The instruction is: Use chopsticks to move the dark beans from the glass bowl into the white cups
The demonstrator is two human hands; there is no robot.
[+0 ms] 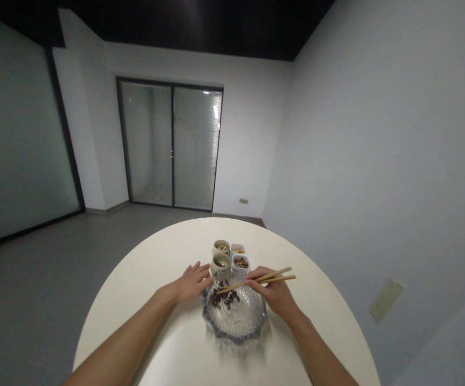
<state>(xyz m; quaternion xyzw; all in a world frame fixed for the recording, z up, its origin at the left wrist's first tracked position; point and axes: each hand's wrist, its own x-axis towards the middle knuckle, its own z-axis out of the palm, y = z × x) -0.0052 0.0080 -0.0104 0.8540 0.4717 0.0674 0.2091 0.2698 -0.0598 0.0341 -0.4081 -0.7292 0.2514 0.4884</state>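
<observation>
From here I see the right hand [275,294] gripping chopsticks [280,279] over dark pieces [230,298] in the far-left part of the glass bowl [252,316], left hand [192,283] spread at its rim; crossed tips could scatter them.

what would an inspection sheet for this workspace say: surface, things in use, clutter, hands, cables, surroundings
Surface: round, pale table.
Things in use: clear glass bowl holding dark pieces; chopsticks; two small round cups and two white containers grouped beyond the bowl.
Clutter: nothing seen.
Left hand: spread open at the bowl's left rim; whether it touches cannot be told.
Right hand: holds the chopsticks, their tips over or among the dark pieces.
Cables: nothing seen.
Surroundings: white wall to the right, glass double door ahead, grey floor.
</observation>
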